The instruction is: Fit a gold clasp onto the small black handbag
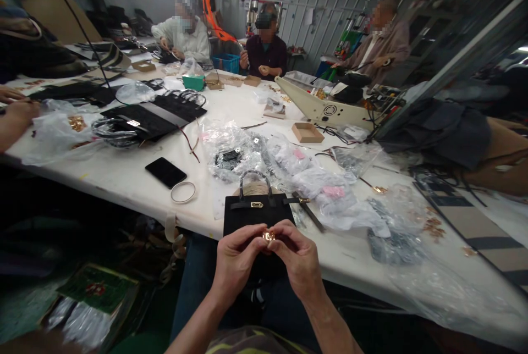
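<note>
Between the fingertips of both hands is a small, shiny gold-coloured metal fitting; its exact kind is too small to make out. My left hand pinches it from the left and my right hand from the right. Just beyond my fingers stands a black handbag at the table edge, its wrapped handle upright. A gold clasp sits on its front strap, and another strap with a gold end sticks out to the right. My hands cover the bag's lower part.
On the white table lie a phone, a bangle-like ring, clear plastic bags of parts and an open cardboard box. More black bags lie left. A cream-coloured machine stands behind; several people sit around.
</note>
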Demonstrator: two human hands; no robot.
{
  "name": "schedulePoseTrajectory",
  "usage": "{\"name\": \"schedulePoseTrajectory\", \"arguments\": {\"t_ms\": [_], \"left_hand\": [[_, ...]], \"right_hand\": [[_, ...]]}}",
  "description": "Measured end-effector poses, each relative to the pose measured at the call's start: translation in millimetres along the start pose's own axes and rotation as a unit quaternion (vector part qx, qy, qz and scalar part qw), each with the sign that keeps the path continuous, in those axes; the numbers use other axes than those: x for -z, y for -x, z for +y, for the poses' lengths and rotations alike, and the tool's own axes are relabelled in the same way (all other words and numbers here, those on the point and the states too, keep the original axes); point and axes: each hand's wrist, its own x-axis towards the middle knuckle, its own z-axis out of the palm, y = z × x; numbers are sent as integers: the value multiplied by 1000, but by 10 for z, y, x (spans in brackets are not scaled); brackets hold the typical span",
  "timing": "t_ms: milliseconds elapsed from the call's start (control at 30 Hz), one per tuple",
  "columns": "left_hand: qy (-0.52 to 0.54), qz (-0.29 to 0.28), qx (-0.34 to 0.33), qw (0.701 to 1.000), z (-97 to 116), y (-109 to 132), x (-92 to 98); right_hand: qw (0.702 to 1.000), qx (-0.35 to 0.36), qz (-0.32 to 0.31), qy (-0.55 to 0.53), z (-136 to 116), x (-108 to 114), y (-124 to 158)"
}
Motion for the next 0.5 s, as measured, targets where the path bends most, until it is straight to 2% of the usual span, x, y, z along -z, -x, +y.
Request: {"name": "schedulePoseTrajectory", "arguments": {"t_ms": [133,233,300,400,500], "left_hand": [[7,-24,-23,999,62,-8,15],[-20,-31,-48,998,129,-33,18],[-22,-30,-56,998,147,-55,22],[-2,-38,-70,997,85,-108,48],[14,-69,-103,992,-81,-204,84]], "right_hand": [[1000,5,17,19,-44,-13,4],[997,9,6,82,-102,1,5],[991,39,2,128,-145,28,-4],[979,84,-19,186,-165,99,-48],[968,110,-42,221,-93,165,-130]]}}
